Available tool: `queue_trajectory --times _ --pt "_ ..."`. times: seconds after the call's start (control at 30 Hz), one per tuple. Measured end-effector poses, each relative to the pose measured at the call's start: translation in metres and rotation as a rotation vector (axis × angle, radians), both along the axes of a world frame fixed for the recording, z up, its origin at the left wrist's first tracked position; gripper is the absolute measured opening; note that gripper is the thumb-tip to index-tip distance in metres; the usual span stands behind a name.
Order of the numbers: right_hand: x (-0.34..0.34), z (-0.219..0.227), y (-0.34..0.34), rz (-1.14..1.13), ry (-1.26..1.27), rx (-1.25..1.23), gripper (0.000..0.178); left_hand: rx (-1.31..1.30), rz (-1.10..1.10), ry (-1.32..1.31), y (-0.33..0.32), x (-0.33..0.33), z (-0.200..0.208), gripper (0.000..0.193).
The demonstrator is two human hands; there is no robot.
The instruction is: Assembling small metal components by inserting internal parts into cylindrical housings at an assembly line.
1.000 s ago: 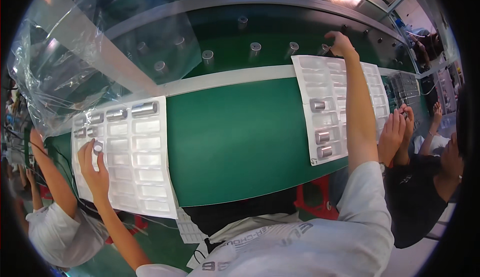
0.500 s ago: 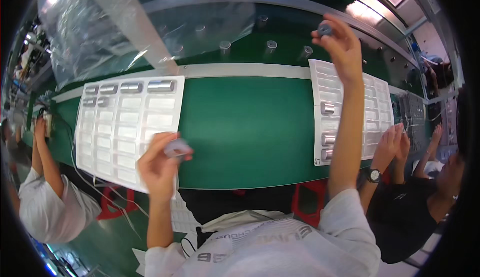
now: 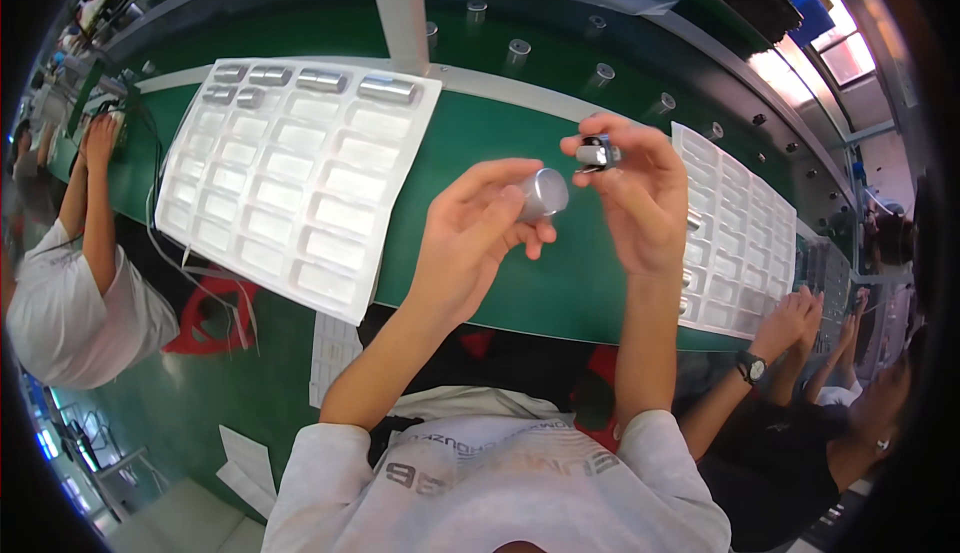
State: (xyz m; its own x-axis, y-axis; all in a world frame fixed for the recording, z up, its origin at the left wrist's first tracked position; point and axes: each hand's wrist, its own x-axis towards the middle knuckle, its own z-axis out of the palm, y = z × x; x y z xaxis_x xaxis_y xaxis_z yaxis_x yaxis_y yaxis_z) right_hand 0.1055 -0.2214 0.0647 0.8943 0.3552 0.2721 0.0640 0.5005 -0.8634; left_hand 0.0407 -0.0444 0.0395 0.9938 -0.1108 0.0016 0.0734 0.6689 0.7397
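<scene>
Over the green tabletop, the person's left hand grips a silver-grey metal cylinder; just beside it, the right hand pinches a small dark-and-silver metal part. A white plastic compartment tray at left holds six silver cylinders in its two far rows. A second white tray holds some, partly hidden. Farther off, metal cylinders stand upright.

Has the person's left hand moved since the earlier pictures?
Yes: the left hand has moved right, from over the left white tray to beyond its right edge.
</scene>
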Motion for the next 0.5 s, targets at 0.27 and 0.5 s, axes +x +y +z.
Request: queue_trajectory --times 0.27,0.5 --pt "-0.013 0.009 0.001 -0.106 -0.399 -0.282 0.018 0.011 -0.049 0.034 0.01 -0.005 0.002 0.032" --pt "-0.022 0.017 0.007 -0.126 -0.533 -0.508 0.02 -0.052 0.02 0.057 0.009 -0.009 0.001 0.029"
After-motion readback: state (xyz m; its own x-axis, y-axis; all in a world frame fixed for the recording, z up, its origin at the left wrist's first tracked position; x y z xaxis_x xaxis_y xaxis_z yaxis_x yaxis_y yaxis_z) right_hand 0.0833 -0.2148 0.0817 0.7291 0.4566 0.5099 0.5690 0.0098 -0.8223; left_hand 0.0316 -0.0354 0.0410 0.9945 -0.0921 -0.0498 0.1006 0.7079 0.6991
